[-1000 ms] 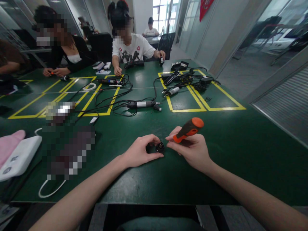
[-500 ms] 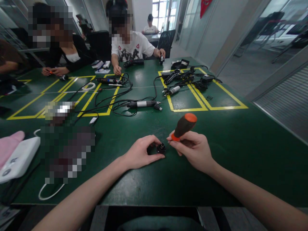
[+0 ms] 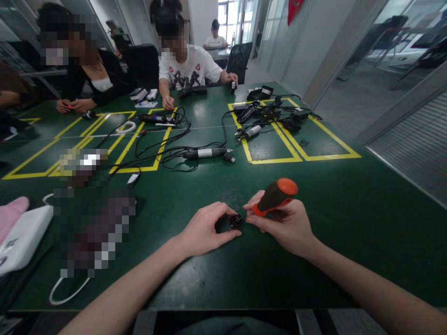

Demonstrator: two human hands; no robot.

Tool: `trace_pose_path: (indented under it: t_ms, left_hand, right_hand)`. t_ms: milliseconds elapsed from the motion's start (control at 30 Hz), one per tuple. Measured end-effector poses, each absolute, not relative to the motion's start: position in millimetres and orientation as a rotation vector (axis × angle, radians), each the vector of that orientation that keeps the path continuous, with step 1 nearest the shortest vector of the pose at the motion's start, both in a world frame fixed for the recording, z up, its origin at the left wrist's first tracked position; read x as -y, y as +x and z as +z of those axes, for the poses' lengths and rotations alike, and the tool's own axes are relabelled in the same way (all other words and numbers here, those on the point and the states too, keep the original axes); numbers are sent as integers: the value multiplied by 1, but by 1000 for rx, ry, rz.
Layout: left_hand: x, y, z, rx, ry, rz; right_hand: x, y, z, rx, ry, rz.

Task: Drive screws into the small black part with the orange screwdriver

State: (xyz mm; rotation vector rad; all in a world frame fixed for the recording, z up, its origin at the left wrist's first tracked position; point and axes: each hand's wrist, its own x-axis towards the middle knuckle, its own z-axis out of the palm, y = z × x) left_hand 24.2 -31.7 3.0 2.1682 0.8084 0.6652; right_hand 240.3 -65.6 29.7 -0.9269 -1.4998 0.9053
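Between the thumb and forefinger of my left hand (image 3: 207,228) is a small round black part (image 3: 236,222) with a ring-shaped metallic top; it stands on the green table (image 3: 195,279). My right hand (image 3: 284,223) grips a screwdriver (image 3: 274,197) with a dark handle and orange ends, its butt tilted up and to the right. The shaft and tip of the screwdriver are hidden or too small to make out near my fingertips. Both hands rest close together, with the black part just left of my right fingertips.
Ahead lies a grey-and-black pen-shaped electric tool (image 3: 206,153) with its cable. Farther right, black cables and tools (image 3: 265,111) crowd a yellow-taped area. At left are a white device (image 3: 26,237) and a pink item (image 3: 12,214). Co-workers sit across the table.
The screwdriver handle has tipped farther to the right in my right hand. The whole view has shifted slightly, and my left hand still holds the black part.
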Motion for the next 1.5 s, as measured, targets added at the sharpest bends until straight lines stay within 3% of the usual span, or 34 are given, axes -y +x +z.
trace_pose_path:
  t_ms: [300, 1300, 1500]
  left_hand:
    - [42, 25, 6, -802, 2222, 672]
    - [29, 16, 4, -776, 2218, 720]
    - [28, 17, 5, -777, 2175, 713]
  right_hand:
    - [71, 240, 34, 1506, -870, 1012]
    - [56, 242, 20, 1602, -805, 772]
    - [57, 245, 22, 1598, -834, 886]
